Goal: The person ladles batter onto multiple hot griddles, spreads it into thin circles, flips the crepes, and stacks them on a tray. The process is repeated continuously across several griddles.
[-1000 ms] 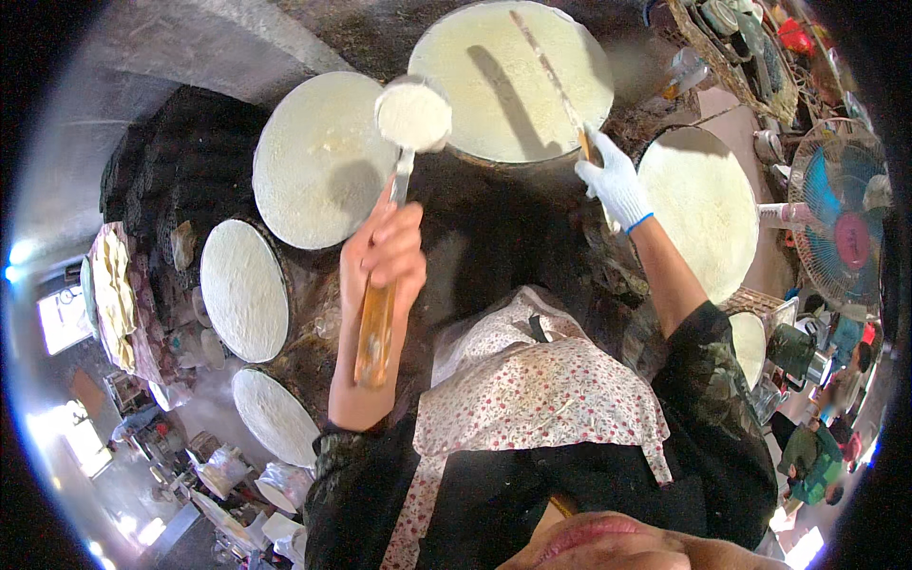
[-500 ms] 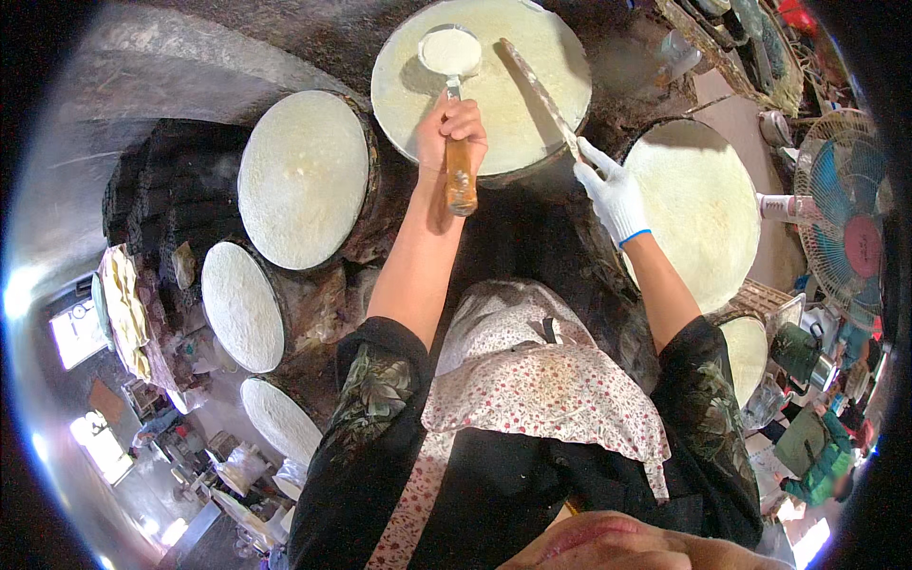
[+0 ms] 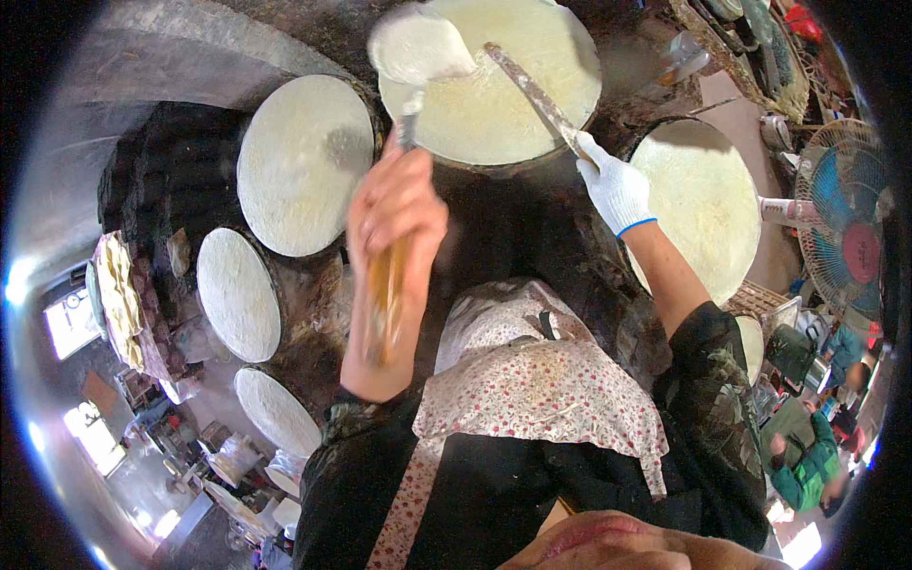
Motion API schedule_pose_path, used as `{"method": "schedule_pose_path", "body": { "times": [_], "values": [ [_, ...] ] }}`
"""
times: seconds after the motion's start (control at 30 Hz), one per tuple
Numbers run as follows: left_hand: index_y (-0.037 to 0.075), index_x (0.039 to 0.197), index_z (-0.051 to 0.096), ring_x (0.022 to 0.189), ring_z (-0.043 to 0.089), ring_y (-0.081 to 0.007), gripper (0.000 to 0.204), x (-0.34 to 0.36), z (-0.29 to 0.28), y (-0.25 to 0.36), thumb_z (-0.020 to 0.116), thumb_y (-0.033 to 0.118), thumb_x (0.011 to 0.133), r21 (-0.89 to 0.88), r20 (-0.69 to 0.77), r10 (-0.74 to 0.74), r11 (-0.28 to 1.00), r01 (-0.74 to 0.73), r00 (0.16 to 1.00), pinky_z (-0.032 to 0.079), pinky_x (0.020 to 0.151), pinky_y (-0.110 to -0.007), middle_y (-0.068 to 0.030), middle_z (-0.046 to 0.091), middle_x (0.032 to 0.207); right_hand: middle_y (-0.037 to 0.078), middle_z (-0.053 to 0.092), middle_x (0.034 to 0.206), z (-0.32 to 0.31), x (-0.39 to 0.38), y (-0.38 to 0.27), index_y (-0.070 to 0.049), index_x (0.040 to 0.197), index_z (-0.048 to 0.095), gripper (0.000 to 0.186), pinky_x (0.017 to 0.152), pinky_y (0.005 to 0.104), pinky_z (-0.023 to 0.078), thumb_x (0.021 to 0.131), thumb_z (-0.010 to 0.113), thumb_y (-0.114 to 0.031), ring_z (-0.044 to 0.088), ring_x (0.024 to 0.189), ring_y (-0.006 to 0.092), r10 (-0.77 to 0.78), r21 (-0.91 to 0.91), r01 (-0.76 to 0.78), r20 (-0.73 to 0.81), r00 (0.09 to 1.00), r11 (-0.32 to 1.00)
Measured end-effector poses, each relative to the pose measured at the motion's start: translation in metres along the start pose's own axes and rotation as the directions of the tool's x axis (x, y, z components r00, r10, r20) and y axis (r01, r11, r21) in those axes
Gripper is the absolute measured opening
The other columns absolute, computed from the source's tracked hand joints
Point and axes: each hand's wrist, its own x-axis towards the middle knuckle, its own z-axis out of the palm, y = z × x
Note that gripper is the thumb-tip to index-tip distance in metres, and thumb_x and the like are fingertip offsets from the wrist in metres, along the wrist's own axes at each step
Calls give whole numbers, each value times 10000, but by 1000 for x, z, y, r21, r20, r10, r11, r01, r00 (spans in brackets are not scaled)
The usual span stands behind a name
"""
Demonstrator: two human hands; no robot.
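My left hand [image 3: 394,209] is closed around the wooden handle of a ladle [image 3: 385,304]. The ladle's bowl is white with pale batter [image 3: 418,46], blurred, and held above the left edge of the far round griddle [image 3: 503,133]. A pale layer covers that griddle. My right hand [image 3: 617,190], in a white knit glove with a blue cuff edge, grips the near end of a long flat wooden stick [image 3: 537,90]. The stick's batter-smeared far end reaches over the middle of the same griddle; whether it touches cannot be seen.
More round griddles with pale layers stand to the left [image 3: 304,166], [image 3: 239,294] and right [image 3: 698,209]. An electric fan [image 3: 841,218] is at the far right. A person in green [image 3: 807,465] is at the lower right. A stack of folded pale sheets [image 3: 119,299] sits far left.
My left hand has drawn back toward me and left, lifting the ladle closer; its bowl has moved left. My right hand and the stick have shifted only slightly.
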Motion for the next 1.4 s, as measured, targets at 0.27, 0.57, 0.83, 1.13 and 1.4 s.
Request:
{"method": "schedule_pose_path", "body": {
  "times": [0.27, 0.57, 0.83, 1.13, 1.4],
  "values": [
    [3, 1526, 387, 487, 465, -90, 413, -72, -10, -9, 289, 65, 1130, 333, -24, 223, 921, -202, 975, 482, 380, -233, -55, 432, 790, 190, 739, 1163, 2, -21, 0, -293, 1435, 633, 434, 907, 419, 579, 1006, 662, -350, 726, 1050, 375, 16, 203, -56, 190, 982, 978],
    [-100, 1540, 324, 507, 487, -141, 456, -113, -47, -23, 281, 84, 1125, 179, -89, 242, 958, -224, 966, 489, 405, -274, -72, 432, 806, 160, 729, 1235, 15, 4, -1, -197, 1412, 645, 452, 947, 433, 574, 996, 657, -374, 706, 1099, 375, -128, 303, 83, 131, 983, 949],
    [-42, 1592, 284, 513, 493, -142, 478, -118, -56, -36, 266, 118, 1142, 211, -77, 215, 958, -195, 974, 509, 424, -283, -81, 432, 816, 155, 689, 1360, 44, 19, 16, -144, 1412, 652, 443, 1037, 347, 538, 989, 697, -269, 693, 1216, 293, 122, 408, -99, -30, 992, 907],
    [66, 1614, 308, 526, 461, -72, 489, -125, -69, -19, 345, 55, 1126, 387, -137, 186, 914, -121, 973, 491, 410, -217, -51, 426, 834, 176, 702, 1304, 47, 38, 21, -152, 1406, 640, 456, 966, 407, 556, 989, 648, -336, 687, 1159, 375, 109, 531, 119, -378, 919, 839],
    [71, 1615, 303, 522, 446, -59, 483, -117, -69, 0, 363, 80, 1136, 415, -179, 135, 908, -50, 975, 455, 389, -206, -42, 424, 839, 195, 663, 1376, 79, -47, -25, -166, 1506, 563, 548, 1035, 395, 531, 994, 653, -338, 664, 1227, 373, -109, 712, 88, -16, 994, 697]
  ]
}}
